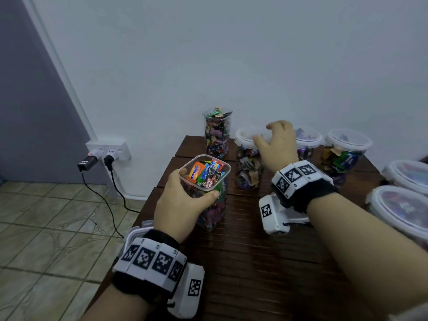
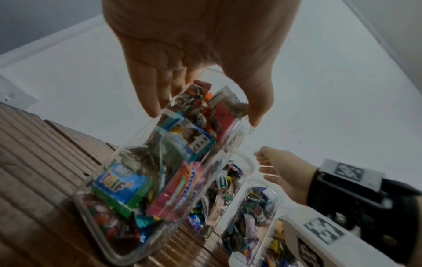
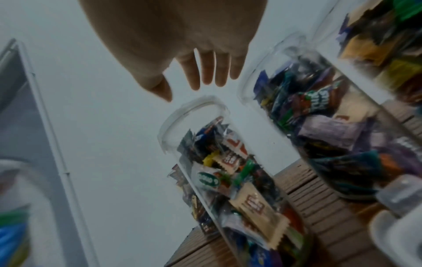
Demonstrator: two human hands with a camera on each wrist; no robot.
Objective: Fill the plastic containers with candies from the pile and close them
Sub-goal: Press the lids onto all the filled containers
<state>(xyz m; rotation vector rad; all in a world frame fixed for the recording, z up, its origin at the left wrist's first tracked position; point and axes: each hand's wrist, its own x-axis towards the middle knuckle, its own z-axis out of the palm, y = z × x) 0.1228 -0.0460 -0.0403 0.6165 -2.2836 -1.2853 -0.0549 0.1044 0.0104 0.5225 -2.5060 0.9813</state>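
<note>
Near the middle of the head view, a clear square container [image 1: 208,193] without a lid is gripped at its rim by the left hand [image 1: 180,205], fingers and thumb curled round the top. It stands on the dark slatted table [image 1: 266,262] and is packed to the brim with wrapped candies [image 1: 203,173]. An orange roll marked "mentos" is seen on top, beside a dark wrapper reading "COFFEE". Through the wall in the left wrist view, a blue and green packet lettered "TGIF" can be read, though the print is mirrored and blurred.

Right of centre, the right hand [image 1: 278,144] is spread with relaxed fingers over a white-rimmed lid [image 1: 243,135] on a round jar [image 1: 249,172]; whether the lid is touched cannot be told, and nothing is clasped. In the right wrist view the fingers [image 3: 207,72] are shown straight and apart above an open jar rim.

At upper centre, a tall open jar [image 1: 217,133] full of candies is set near the wall. More lidded jars [image 1: 345,149] are lined up toward the right edge. Other wrapper writing is too blurred to read.

At left, a wall socket [image 1: 107,150] with two plugs is seen above the tiled floor [image 1: 46,228].
</note>
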